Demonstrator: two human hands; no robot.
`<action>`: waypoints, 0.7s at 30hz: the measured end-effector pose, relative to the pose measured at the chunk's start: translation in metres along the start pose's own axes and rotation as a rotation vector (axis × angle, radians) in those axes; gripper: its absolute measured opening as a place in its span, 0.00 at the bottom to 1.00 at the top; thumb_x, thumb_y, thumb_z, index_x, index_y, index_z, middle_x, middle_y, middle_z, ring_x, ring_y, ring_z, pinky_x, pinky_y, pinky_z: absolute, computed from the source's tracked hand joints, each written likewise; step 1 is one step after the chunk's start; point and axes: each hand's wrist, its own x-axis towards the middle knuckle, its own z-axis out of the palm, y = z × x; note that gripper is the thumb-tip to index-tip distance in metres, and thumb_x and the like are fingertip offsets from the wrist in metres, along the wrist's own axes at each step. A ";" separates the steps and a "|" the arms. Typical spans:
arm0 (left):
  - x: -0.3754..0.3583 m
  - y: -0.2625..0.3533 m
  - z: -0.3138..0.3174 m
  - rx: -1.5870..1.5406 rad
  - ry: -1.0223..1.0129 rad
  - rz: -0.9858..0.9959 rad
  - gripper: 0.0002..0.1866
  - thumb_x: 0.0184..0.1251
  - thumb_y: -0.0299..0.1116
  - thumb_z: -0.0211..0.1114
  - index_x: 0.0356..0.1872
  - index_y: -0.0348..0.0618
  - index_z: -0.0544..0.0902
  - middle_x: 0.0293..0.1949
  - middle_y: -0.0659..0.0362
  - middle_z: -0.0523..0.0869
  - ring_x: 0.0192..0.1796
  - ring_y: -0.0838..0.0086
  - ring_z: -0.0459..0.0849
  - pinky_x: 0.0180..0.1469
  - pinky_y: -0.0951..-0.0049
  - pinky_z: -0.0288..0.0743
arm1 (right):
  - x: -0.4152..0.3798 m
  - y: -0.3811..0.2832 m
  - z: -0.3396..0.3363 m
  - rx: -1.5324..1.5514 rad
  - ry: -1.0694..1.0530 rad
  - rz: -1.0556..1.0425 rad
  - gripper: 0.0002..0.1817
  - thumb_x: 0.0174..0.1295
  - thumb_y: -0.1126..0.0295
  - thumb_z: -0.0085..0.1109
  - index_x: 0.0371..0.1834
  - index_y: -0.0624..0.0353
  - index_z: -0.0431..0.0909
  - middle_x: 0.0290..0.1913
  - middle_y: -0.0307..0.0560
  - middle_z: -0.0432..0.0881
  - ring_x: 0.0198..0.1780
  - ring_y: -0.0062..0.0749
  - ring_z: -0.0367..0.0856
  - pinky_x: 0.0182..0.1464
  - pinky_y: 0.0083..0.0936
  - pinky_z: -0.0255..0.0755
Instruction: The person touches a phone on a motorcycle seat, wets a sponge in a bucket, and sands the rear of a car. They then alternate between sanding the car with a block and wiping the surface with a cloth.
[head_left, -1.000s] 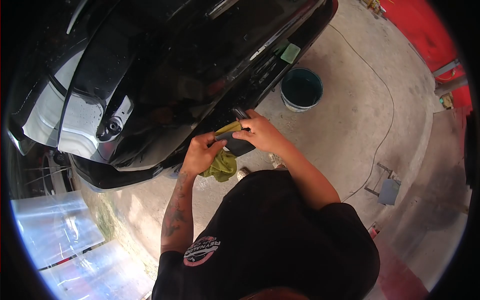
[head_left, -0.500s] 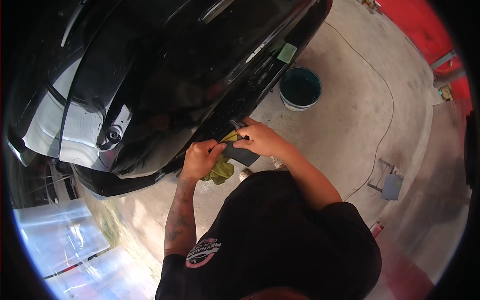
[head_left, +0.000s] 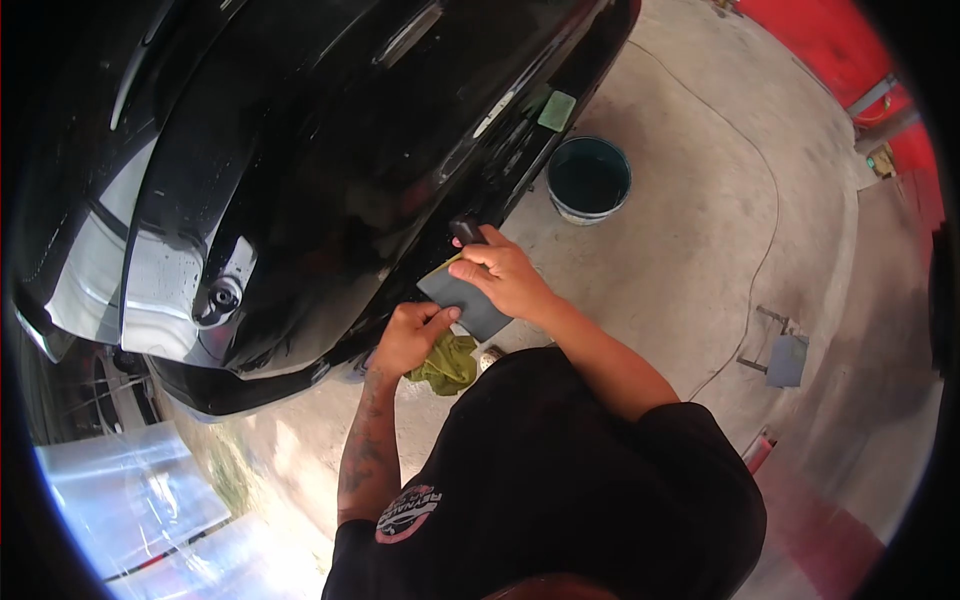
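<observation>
Head view: grey sandpaper sheet [head_left: 474, 310] now spread flatter, less yellow backing [head_left: 443, 267] showing, broad face exposed. Left hand [head_left: 405, 338] grip pinches edge; right hand [head_left: 512, 277] grip holds sheet, dark block [head_left: 467, 231].

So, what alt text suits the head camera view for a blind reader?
A person's left hand and right hand hold a gray sheet beside a black car, a green cloth below the left. A green block rests on the car, near a bucket on the floor.
</observation>
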 end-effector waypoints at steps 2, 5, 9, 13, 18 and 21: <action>0.001 0.000 0.009 -0.052 0.040 0.047 0.21 0.77 0.40 0.72 0.27 0.32 0.84 0.17 0.64 0.74 0.24 0.84 0.67 0.26 0.69 0.63 | -0.001 -0.001 -0.001 0.009 0.049 -0.010 0.17 0.74 0.56 0.68 0.43 0.62 0.87 0.56 0.53 0.82 0.52 0.46 0.83 0.54 0.37 0.75; 0.006 0.004 0.004 -0.018 0.025 0.048 0.20 0.77 0.39 0.71 0.28 0.31 0.85 0.17 0.64 0.74 0.23 0.84 0.66 0.25 0.69 0.61 | 0.002 -0.001 -0.001 0.073 0.108 -0.008 0.17 0.74 0.57 0.68 0.42 0.63 0.87 0.55 0.53 0.82 0.52 0.46 0.83 0.55 0.36 0.75; 0.006 0.005 0.008 -0.054 0.019 0.052 0.20 0.77 0.37 0.71 0.27 0.32 0.84 0.18 0.65 0.76 0.24 0.85 0.67 0.26 0.71 0.61 | 0.009 -0.002 -0.005 0.093 0.074 -0.017 0.17 0.74 0.56 0.68 0.43 0.63 0.87 0.54 0.53 0.83 0.53 0.46 0.83 0.55 0.36 0.75; 0.008 0.010 0.014 -0.174 -0.032 0.002 0.16 0.76 0.33 0.72 0.27 0.33 0.83 0.19 0.66 0.80 0.25 0.87 0.73 0.26 0.75 0.63 | 0.014 -0.004 -0.014 0.110 0.129 0.017 0.18 0.74 0.56 0.69 0.43 0.63 0.86 0.54 0.54 0.83 0.53 0.47 0.83 0.55 0.37 0.75; 0.011 0.011 0.023 -0.179 0.017 0.033 0.14 0.75 0.31 0.72 0.29 0.34 0.83 0.24 0.62 0.86 0.26 0.87 0.76 0.26 0.77 0.66 | 0.014 0.005 -0.019 0.104 0.139 -0.031 0.18 0.74 0.56 0.69 0.43 0.64 0.86 0.54 0.52 0.81 0.49 0.42 0.81 0.53 0.35 0.74; 0.018 0.006 0.020 -0.138 -0.070 0.022 0.14 0.77 0.31 0.71 0.31 0.34 0.82 0.25 0.61 0.87 0.26 0.86 0.77 0.27 0.76 0.68 | 0.013 0.007 -0.019 0.195 0.203 0.036 0.17 0.74 0.58 0.68 0.42 0.63 0.86 0.55 0.51 0.80 0.47 0.40 0.80 0.51 0.34 0.74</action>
